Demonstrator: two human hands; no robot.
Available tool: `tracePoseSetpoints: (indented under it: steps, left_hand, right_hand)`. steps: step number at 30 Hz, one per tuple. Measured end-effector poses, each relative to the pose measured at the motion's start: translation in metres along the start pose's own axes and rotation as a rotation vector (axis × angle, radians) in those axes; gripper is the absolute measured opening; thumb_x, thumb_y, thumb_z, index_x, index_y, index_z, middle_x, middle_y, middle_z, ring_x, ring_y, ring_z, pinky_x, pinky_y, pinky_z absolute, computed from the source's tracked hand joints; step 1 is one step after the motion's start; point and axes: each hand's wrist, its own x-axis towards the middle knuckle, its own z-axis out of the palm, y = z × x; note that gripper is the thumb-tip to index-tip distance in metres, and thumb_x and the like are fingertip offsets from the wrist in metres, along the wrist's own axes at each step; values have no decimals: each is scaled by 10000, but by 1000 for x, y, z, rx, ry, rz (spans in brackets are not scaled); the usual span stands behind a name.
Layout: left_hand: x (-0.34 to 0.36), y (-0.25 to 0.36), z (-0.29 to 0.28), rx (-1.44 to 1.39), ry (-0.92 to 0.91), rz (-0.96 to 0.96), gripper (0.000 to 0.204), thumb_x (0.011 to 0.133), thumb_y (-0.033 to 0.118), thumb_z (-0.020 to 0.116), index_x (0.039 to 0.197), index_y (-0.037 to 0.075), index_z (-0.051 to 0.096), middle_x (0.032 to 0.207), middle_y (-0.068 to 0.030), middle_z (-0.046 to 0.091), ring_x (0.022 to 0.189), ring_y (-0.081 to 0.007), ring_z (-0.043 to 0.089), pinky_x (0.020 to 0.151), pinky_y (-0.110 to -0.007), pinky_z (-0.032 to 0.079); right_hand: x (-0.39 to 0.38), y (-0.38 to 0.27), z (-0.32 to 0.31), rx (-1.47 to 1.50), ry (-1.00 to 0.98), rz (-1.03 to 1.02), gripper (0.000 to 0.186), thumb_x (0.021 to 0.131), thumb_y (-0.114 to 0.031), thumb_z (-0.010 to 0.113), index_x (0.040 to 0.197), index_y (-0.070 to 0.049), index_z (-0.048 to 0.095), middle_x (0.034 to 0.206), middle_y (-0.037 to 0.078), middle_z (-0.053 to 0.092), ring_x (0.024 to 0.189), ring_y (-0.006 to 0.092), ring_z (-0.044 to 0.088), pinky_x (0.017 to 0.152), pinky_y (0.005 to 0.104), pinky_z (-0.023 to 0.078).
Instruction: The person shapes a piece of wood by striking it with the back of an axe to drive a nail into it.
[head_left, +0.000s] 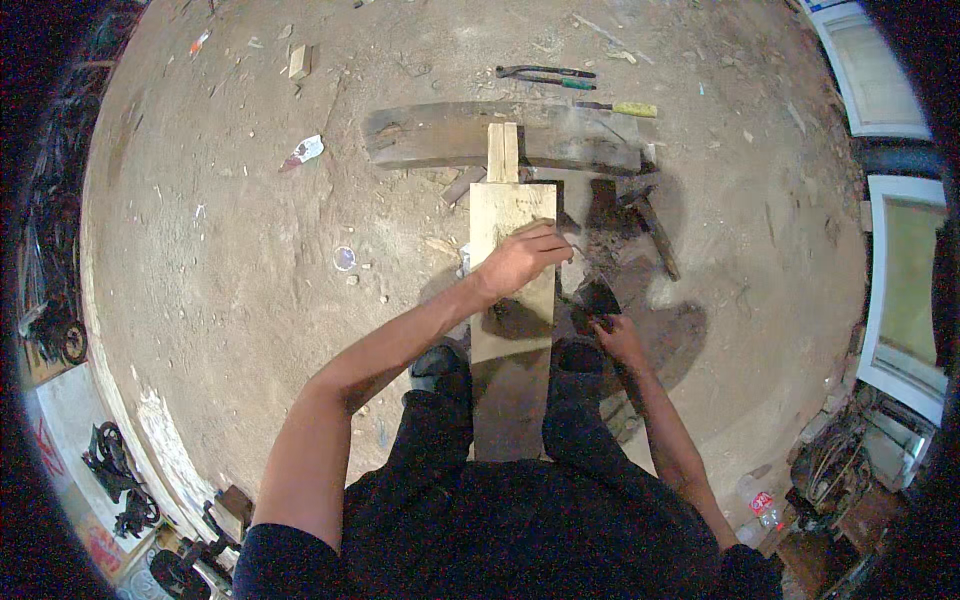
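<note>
A pale wooden plank [513,210] runs lengthwise between my feet, and its near part lies in shadow. My left hand [518,260] is above it, fingers closed toward the plank's right edge; a thin bit seems to show at the fingertips, too small to name. To the right of the plank, my right hand [620,340] grips the near edge of a dark, flat-sided piece [600,297] low over the ground. At the plank's far end a short pale wood block [503,152] rests on a long weathered beam [430,137] lying crosswise.
A hammer [655,232] lies right of the plank. Beyond the beam are pincers [545,75] and a yellow-handled tool [632,109]. A small wood offcut [300,62] sits far left on the dirt floor. White-framed panels [905,290] line the right side.
</note>
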Motion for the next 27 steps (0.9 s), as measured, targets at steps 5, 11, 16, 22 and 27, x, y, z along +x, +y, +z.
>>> tracePoseSetpoints:
  steps: [5,11,16,22,27]
  left_hand:
    - [-6,-11,9,-47,-47,-52,425,711,40,618,1132,65,669,1135,-100,654,1143,-314,588,1028,-413,483]
    - [-8,-13,12,-85,-89,-66,477,701,30,616,1175,53,661,1151,-127,661,1162,-333,588,1054,-431,475]
    - [-10,-14,14,-86,-86,-62,487,701,24,616,1185,46,653,1147,-126,660,1162,-327,588,1055,-430,473]
    - [-7,-11,11,-60,-73,-61,467,708,32,626,1173,56,666,1158,-120,663,1167,-321,590,1054,-425,472]
    - [-5,-10,10,-13,37,-18,329,730,70,615,1054,60,675,1041,-80,651,1084,-276,599,982,-382,493]
  right_hand:
    - [3,5,3,38,-23,66,420,852,-380,740,990,16,717,921,203,706,862,350,676,774,421,524]
    - [4,5,1,-65,-74,108,459,852,-389,740,1087,2,699,1015,202,690,979,338,662,865,429,518]
    - [-2,-9,-8,-23,-90,107,496,851,-420,738,1128,-12,690,1081,204,682,1005,342,655,885,422,516]
    - [11,16,1,-8,-174,103,522,847,-468,734,1113,-20,702,1066,192,695,986,328,666,857,405,518]
    - [-1,-7,-4,-34,-41,61,457,864,-453,720,1042,-32,728,974,178,720,885,311,688,780,405,525]
